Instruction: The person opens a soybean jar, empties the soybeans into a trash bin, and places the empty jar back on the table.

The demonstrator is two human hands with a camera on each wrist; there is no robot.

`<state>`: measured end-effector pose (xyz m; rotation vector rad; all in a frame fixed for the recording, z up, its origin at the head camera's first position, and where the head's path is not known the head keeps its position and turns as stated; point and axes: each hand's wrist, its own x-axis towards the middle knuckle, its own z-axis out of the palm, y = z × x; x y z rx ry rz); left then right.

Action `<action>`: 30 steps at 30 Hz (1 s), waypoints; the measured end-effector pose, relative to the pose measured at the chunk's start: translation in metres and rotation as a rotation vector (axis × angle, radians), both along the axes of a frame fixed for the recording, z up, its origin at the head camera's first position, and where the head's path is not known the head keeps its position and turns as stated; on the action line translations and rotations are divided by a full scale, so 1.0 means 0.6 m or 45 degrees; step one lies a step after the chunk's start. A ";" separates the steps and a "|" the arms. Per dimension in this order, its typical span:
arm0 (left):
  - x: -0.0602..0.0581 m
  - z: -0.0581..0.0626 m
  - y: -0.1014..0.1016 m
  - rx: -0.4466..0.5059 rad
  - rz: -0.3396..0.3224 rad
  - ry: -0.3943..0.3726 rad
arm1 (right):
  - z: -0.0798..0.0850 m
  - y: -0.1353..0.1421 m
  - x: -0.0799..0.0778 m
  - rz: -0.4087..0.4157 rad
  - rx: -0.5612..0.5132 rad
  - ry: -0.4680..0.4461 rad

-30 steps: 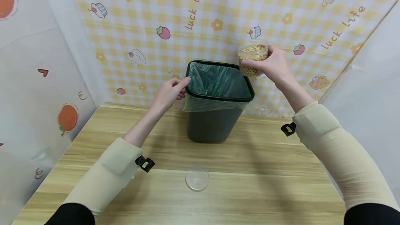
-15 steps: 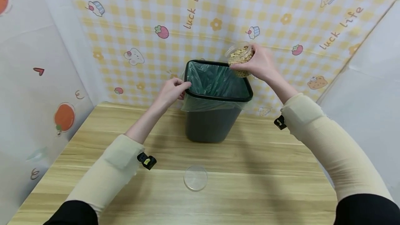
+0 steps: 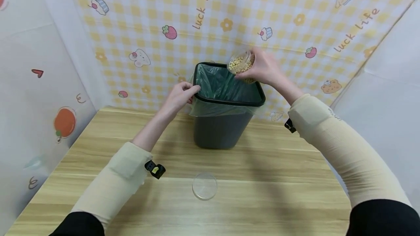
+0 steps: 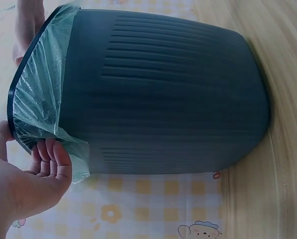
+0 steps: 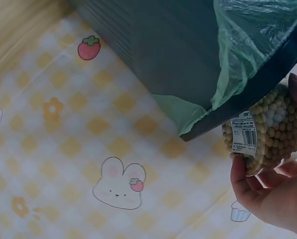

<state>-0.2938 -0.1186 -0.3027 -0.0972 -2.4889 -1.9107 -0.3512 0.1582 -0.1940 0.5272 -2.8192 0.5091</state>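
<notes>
A dark grey trash bin (image 3: 214, 134) with a black rim stands upright at the back of the table, lined with a thin green plastic bag (image 3: 213, 83). My left hand (image 3: 178, 95) grips the rim's left side, thumb over the top and fingers curled below against the bag's overhang. In my right hand (image 3: 265, 67) is a clear plastic jar (image 3: 239, 63) full of pale yellow soybeans. It is tilted leftward, its open mouth over the bin's back right part. The right wrist view shows a barcode label (image 5: 244, 133) on the jar's underside.
A round clear lid (image 3: 204, 186) lies flat on the wooden table (image 3: 242, 207) in front of the bin. Right behind the bin hangs a yellow checked cloth (image 3: 197, 46). White sheets (image 3: 384, 94) close off both sides.
My right hand has carried the jar left and slightly down to over the bin, tipping it from nearly upright to tilted. The left hand stays at the rim, its thumb slightly lower.
</notes>
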 end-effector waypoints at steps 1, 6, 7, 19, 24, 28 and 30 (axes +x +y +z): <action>0.001 0.000 0.000 0.003 -0.001 -0.001 | 0.000 -0.001 0.000 0.003 0.012 -0.002; 0.001 -0.002 0.000 0.031 -0.009 0.002 | 0.003 -0.006 -0.002 0.018 0.051 -0.010; 0.001 -0.002 -0.001 0.035 -0.009 0.006 | 0.003 -0.008 -0.003 0.021 0.055 -0.011; 0.002 -0.008 -0.001 0.045 -0.009 0.014 | 0.002 -0.010 -0.009 0.075 0.135 0.036; 0.006 -0.009 0.001 0.047 -0.011 0.016 | 0.004 -0.011 -0.008 0.083 0.166 0.047; 0.006 -0.007 0.000 0.047 -0.013 0.023 | 0.009 -0.014 -0.007 0.084 0.188 0.051; 0.005 -0.007 -0.002 0.056 -0.011 0.027 | 0.011 -0.017 -0.007 0.093 0.205 0.054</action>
